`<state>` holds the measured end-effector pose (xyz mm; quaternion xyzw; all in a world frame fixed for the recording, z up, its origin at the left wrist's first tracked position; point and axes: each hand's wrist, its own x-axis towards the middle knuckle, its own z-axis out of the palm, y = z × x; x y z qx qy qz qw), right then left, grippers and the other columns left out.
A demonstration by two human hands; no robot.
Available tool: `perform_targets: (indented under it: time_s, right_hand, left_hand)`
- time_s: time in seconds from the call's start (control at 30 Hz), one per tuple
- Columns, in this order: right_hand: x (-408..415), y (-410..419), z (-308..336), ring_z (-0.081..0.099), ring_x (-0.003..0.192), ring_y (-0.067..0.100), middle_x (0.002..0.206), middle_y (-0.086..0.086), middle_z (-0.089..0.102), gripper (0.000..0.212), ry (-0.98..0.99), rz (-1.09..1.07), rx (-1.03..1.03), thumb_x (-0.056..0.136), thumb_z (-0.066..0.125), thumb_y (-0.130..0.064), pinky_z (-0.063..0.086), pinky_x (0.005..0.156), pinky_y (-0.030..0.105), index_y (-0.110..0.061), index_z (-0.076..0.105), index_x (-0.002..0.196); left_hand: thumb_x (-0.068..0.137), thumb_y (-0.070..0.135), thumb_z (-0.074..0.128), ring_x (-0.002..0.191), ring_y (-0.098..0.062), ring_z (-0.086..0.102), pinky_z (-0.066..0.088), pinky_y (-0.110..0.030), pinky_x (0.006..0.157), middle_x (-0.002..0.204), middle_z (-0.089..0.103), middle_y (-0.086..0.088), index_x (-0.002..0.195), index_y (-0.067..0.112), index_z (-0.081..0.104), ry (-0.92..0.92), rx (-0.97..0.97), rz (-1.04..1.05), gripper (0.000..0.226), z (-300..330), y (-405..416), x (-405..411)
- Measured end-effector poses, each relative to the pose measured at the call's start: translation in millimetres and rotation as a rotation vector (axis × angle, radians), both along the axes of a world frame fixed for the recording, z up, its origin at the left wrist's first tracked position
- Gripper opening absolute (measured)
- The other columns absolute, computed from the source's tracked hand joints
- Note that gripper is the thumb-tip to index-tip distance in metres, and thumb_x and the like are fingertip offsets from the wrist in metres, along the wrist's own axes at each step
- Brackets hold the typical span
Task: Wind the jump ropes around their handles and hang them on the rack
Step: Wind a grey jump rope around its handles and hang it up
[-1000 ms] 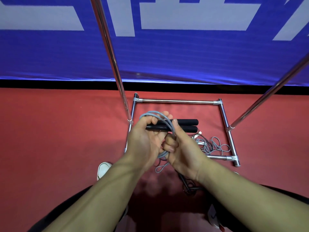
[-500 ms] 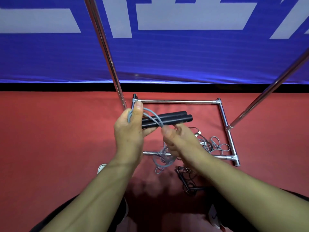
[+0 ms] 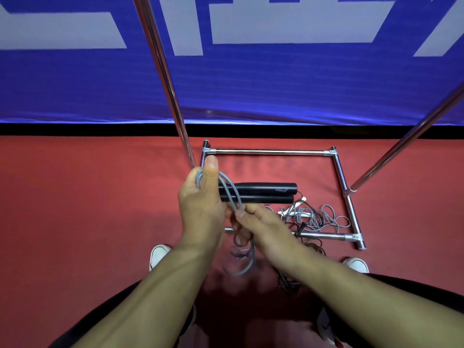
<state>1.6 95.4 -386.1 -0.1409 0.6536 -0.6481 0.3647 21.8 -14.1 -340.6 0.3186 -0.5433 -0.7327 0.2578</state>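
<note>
My left hand [image 3: 200,204] grips the near ends of two black jump-rope handles [image 3: 263,193], held side by side and pointing right. A grey rope [image 3: 232,194] loops over my left fingers and crosses the handles. My right hand [image 3: 261,227] pinches that rope just below the handles, and the slack hangs in loose coils [image 3: 244,259] beneath both hands. More ropes lie tangled on the floor [image 3: 316,217] inside the rack's base. The chrome rack [image 3: 271,152] stands in front of me, its two uprights [image 3: 163,71] rising out of view.
The red floor [image 3: 88,209] meets a blue banner wall [image 3: 251,84] behind the rack. A dark rope [image 3: 288,282] lies on the floor near my feet. My white shoes [image 3: 158,252] show at either side of the arms.
My right hand has pulled the grey rope across the handles and down toward my left hand, drawing a loop tighter. The handles have levelled out.
</note>
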Motion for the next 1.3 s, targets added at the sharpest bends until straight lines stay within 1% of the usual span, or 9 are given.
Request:
perform_targets:
  time_s: [0.1, 0.27, 0.47, 0.6, 0.73, 0.87, 1.0, 1.07, 1.3]
  right_hand:
    - [-5, 1, 9, 0.032, 0.053, 0.014, 0.060, -0.003, 0.038, 0.044, -0.251, -0.164, -0.133, 0.074, 0.069, -0.059, 0.030, 0.051, 0.029, -0.016, 0.061, 0.080]
    - [-19, 2, 19, 0.017, 0.048, 0.010, 0.059, -0.005, 0.013, 0.023, -0.418, -0.392, -0.331, 0.081, 0.066, -0.043, 0.025, 0.052, 0.025, -0.021, 0.075, 0.079]
    - [-21, 5, 32, 0.033, 0.039, 0.006, 0.042, -0.009, 0.042, 0.030, -0.296, -0.347, -0.303, 0.100, 0.048, -0.024, 0.025, 0.053, 0.027, -0.011, 0.062, 0.077]
    - [-20, 7, 32, 0.045, 0.042, 0.009, 0.047, -0.009, 0.051, 0.028, -0.246, -0.281, -0.277, 0.102, 0.046, -0.025, 0.039, 0.049, 0.022, -0.003, 0.059, 0.093]
    - [-23, 12, 18, 0.039, 0.049, 0.006, 0.050, -0.016, 0.043, 0.033, 0.113, -0.194, -0.063, 0.092, 0.058, -0.045, 0.034, 0.051, 0.021, -0.017, 0.071, 0.084]
    - [-22, 16, 9, 0.051, 0.060, -0.003, 0.057, -0.022, 0.051, 0.071, 0.495, 0.081, 0.230, 0.092, 0.029, -0.070, 0.043, 0.065, 0.023, -0.014, 0.072, 0.096]
    - [-23, 27, 0, 0.059, 0.097, 0.001, 0.103, -0.020, 0.064, 0.030, 0.918, 0.348, 0.295, 0.102, 0.038, -0.033, 0.047, 0.087, 0.024, -0.023, 0.059, 0.122]
    - [-30, 28, -3, 0.055, 0.088, 0.014, 0.096, -0.009, 0.060, 0.021, 1.002, 0.416, 0.335, 0.097, 0.047, -0.020, 0.047, 0.077, 0.034, -0.021, 0.052, 0.118]
    - [-45, 36, -7, 0.055, 0.078, -0.003, 0.087, -0.014, 0.053, 0.022, 0.951, 0.299, 0.319, 0.087, 0.050, -0.005, 0.045, 0.065, 0.021, -0.019, 0.057, 0.102]
  left_hand:
    - [0.095, 0.041, 0.055, 0.055, -0.017, 0.052, 0.052, -0.030, 0.052, 0.057, 0.048, 0.001, 0.069, 0.017, 0.047, 0.039, 0.078, -0.032, 0.036, 0, 5, 0]
    - [0.100, 0.035, 0.050, 0.083, -0.027, 0.073, 0.059, -0.033, 0.068, 0.086, 0.074, -0.015, 0.088, -0.003, 0.063, -0.012, 0.129, -0.250, 0.041, -3, 9, 5]
    - [0.104, 0.039, 0.041, 0.039, -0.019, 0.053, 0.042, -0.026, 0.038, 0.062, 0.056, -0.018, 0.082, -0.002, 0.048, -0.176, -0.197, -0.215, 0.047, -8, 10, 3]
    - [0.104, 0.043, 0.037, 0.048, -0.021, 0.065, 0.051, -0.027, 0.041, 0.074, 0.071, -0.016, 0.102, -0.002, 0.059, -0.245, 0.016, -0.281, 0.051, -5, 12, 3]
    - [0.104, 0.042, 0.038, 0.045, -0.018, 0.063, 0.049, -0.024, 0.040, 0.062, 0.069, -0.008, 0.091, 0.003, 0.058, -0.225, 0.140, -0.246, 0.046, -1, 6, 1]
    - [0.104, 0.039, 0.041, 0.039, -0.017, 0.058, 0.046, -0.024, 0.036, 0.063, 0.060, -0.008, 0.096, 0.007, 0.052, -0.192, -0.069, -0.166, 0.035, 0, 1, 1]
    - [0.104, 0.034, 0.042, 0.037, -0.018, 0.054, 0.047, -0.026, 0.036, 0.068, 0.051, -0.013, 0.104, 0.013, 0.059, -0.157, -0.143, -0.157, 0.027, -1, -2, 6]
    - [0.105, 0.032, 0.040, 0.035, -0.016, 0.053, 0.045, -0.023, 0.035, 0.058, 0.054, -0.008, 0.091, 0.014, 0.059, -0.157, -0.173, -0.128, 0.029, 0, -6, 6]
    - [0.103, 0.032, 0.045, 0.030, -0.007, 0.046, 0.032, -0.014, 0.032, 0.046, 0.052, -0.001, 0.081, 0.001, 0.059, -0.256, -0.263, -0.370, 0.041, 3, -7, 10]
